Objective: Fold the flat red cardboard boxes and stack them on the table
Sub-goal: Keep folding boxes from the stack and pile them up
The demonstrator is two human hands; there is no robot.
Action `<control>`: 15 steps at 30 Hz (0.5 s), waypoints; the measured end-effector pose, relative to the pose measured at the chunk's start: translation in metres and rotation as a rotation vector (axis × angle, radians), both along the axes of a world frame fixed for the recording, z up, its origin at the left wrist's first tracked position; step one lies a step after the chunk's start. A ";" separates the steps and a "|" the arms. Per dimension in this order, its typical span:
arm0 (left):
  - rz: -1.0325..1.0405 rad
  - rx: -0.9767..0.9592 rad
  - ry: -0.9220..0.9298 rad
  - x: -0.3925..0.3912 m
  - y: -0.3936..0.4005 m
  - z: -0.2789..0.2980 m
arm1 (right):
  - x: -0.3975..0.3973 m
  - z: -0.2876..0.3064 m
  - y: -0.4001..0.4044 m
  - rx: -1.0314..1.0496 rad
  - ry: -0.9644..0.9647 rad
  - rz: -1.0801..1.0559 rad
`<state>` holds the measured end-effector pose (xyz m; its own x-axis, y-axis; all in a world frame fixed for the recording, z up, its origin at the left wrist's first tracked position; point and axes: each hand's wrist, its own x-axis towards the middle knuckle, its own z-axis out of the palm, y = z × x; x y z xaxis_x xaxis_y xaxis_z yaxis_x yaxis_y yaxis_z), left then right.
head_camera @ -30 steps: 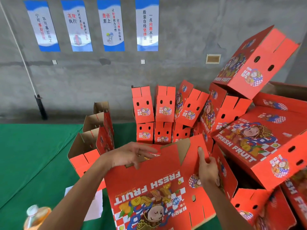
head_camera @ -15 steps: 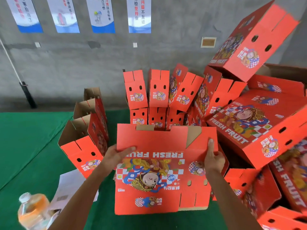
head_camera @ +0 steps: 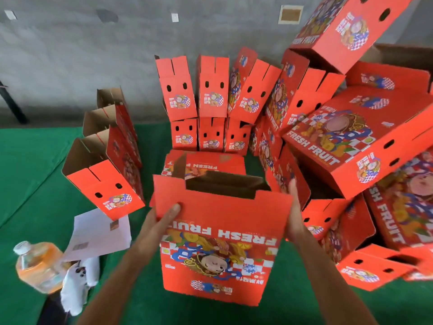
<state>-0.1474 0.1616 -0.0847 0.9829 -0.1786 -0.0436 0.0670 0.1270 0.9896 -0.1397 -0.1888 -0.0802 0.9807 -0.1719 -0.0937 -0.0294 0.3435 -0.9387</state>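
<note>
I hold a red "FRESH FRUIT" cardboard box (head_camera: pixel 220 242) upright over the green table, its top spread open into a dark brown hollow. My left hand (head_camera: pixel 164 218) grips its left edge with the thumb on the printed front. My right hand (head_camera: pixel 295 214) presses flat against its right side, fingers straight. Behind it lies a flat red box (head_camera: pixel 206 164) on the table.
Several folded boxes stand at the back (head_camera: pixel 210 90) and in a row at the left (head_camera: pixel 105 181). A tumbled pile of boxes (head_camera: pixel 356 137) fills the right. A drink bottle (head_camera: pixel 37 266), white papers (head_camera: pixel 100 233) and a white cloth (head_camera: pixel 75 285) lie on the green table (head_camera: pixel 30 179) at front left.
The box was flat between my hands; now it is pushed open into a tube. The view has dipped lower and closer to the table.
</note>
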 end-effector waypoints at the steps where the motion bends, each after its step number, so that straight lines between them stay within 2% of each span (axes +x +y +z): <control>1: 0.015 0.026 -0.046 -0.004 -0.013 0.001 | -0.004 -0.001 0.006 0.006 -0.005 0.052; 5: 0.159 -0.018 -0.142 -0.013 -0.025 0.006 | -0.020 -0.005 0.028 -0.139 -0.053 0.096; 7: 0.144 0.016 -0.213 -0.018 -0.012 -0.001 | -0.020 -0.004 0.030 -0.263 -0.081 -0.008; 9: 0.150 0.192 -0.349 -0.020 -0.001 -0.007 | -0.017 0.007 0.029 -0.412 -0.154 -0.037; 10: 0.152 0.298 -0.448 -0.019 0.001 -0.008 | -0.017 0.016 0.031 -0.416 -0.181 0.008; 13: 0.063 0.621 -0.716 -0.013 0.007 -0.005 | -0.010 0.016 0.025 -0.465 -0.149 0.144; 15: -0.030 0.791 -0.810 -0.011 0.009 0.000 | -0.009 0.012 0.018 -0.615 -0.133 0.194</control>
<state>-0.1589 0.1702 -0.0852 0.7690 -0.4077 0.4924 -0.6376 -0.5444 0.5450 -0.1484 -0.1707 -0.0683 0.9957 0.0259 0.0894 0.0930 -0.2571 -0.9619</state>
